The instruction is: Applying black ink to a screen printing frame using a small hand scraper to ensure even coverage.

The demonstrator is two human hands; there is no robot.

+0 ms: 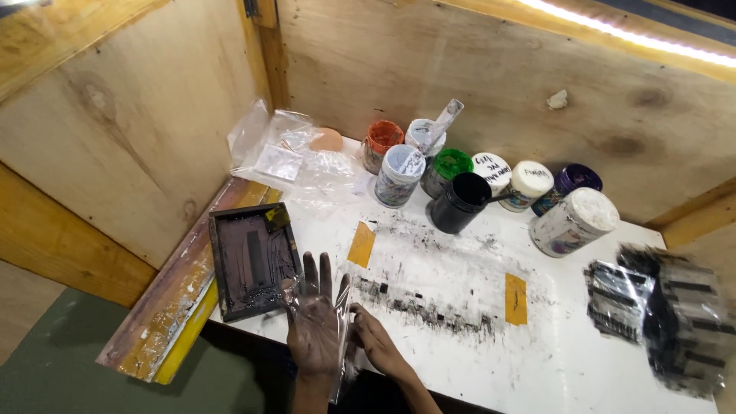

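Note:
My left hand [314, 322] is raised at the near edge of the white worktable [583, 360], fingers spread, inside a thin clear plastic glove [331, 307]. My right hand [373, 337] is beside it, pinching the glove's edge near the left wrist. Both hands are smeared with dark ink. Just left of them lies a small dark framed printing screen [251, 259] with a yellow tab at its corner.
Several ink jars [460, 201] stand at the back of the table, one black and without a lid. Clear plastic bags [280, 149] lie at back left. Two yellow tape marks [515, 299] flank an ink-smudged strip. Bundled black-and-white pieces [667, 310] sit at right. Plywood walls enclose the table.

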